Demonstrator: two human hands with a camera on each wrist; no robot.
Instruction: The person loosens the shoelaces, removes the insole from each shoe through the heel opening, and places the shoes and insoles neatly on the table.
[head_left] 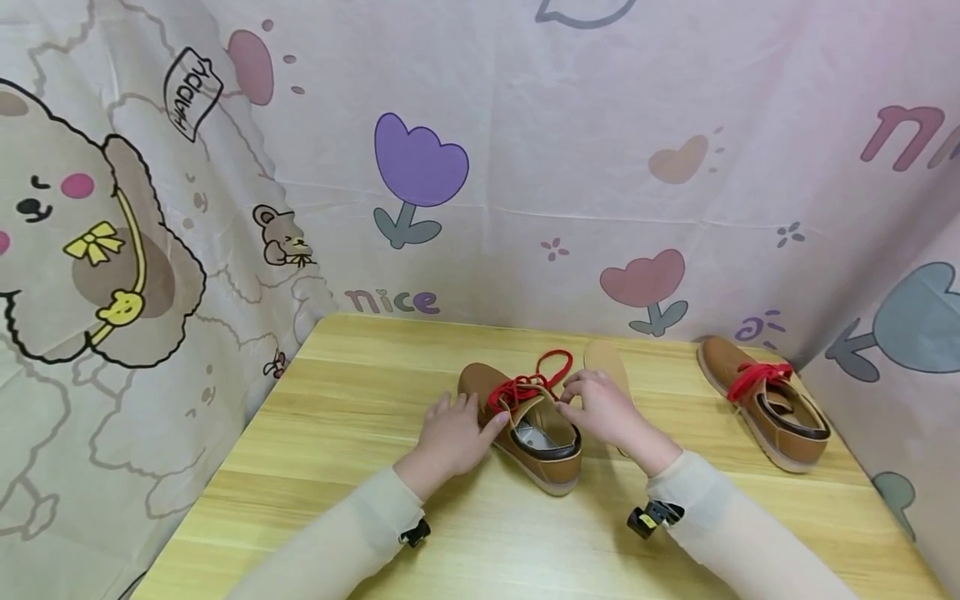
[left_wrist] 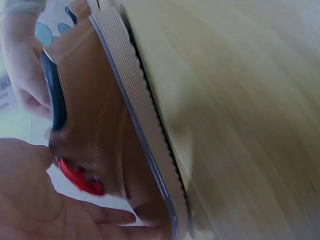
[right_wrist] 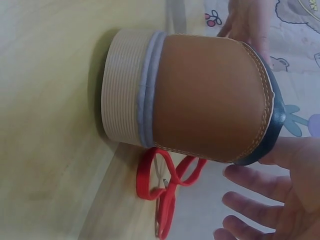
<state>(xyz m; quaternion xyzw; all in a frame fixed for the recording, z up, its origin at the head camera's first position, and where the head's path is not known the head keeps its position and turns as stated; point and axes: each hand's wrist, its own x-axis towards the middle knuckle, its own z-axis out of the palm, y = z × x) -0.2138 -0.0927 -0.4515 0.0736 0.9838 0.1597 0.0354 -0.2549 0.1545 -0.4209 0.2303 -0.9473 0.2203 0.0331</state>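
Note:
A brown leather shoe (head_left: 558, 468) with loosened red laces (head_left: 517, 388) stands on the table, its toe pointing away to the left and a pale patch visible inside. My left hand (head_left: 453, 437) holds its left side, thumb by the lace holes and fingers along the toe; in the left wrist view the thumb touches the upper (left_wrist: 82, 90). My right hand (head_left: 606, 408) is at the opposite edge of the opening, thumb and forefinger close together there. In the right wrist view its other fingers (right_wrist: 255, 210) are spread beside the heel (right_wrist: 210, 95), with the thumb tip hidden.
A flat tan insole (head_left: 609, 360) lies behind my right hand, partly covered by it. Another brown shoe (head_left: 795, 442), its red laces tied, stands at the right edge of the wooden table (head_left: 360, 375). Printed cloth (head_left: 517, 150) hangs behind and at both sides.

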